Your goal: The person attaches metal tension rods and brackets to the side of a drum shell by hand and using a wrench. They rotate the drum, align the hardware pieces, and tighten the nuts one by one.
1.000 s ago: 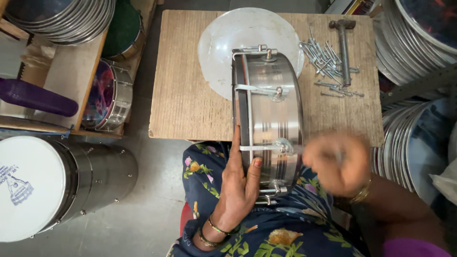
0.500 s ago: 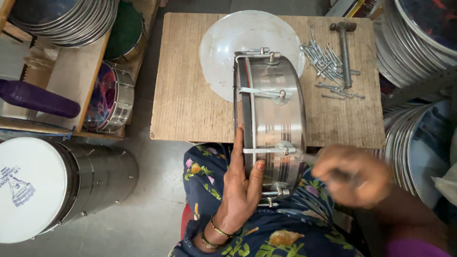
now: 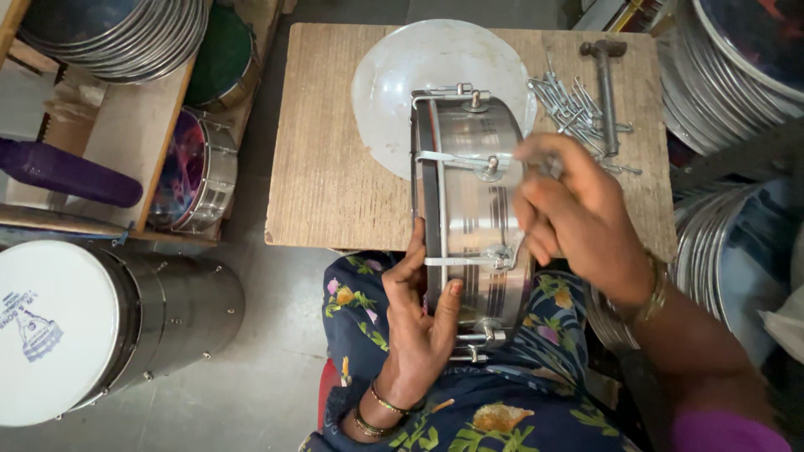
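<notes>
Steel drum (image 3: 473, 209) stands on edge, half on the lap, half on the wooden table (image 3: 335, 167). Left hand (image 3: 419, 326) clasps its near rim; right hand (image 3: 578, 218) pinches closed (contents hidden) above it. Beyond: bolts (image 3: 578, 109), hammer (image 3: 605, 84).

A hammer (image 3: 605, 88) and loose bolts (image 3: 578, 113) lie far right on the tabletop (image 3: 335, 167), with a white-headed drum (image 3: 100, 331) on the floor near left.
</notes>
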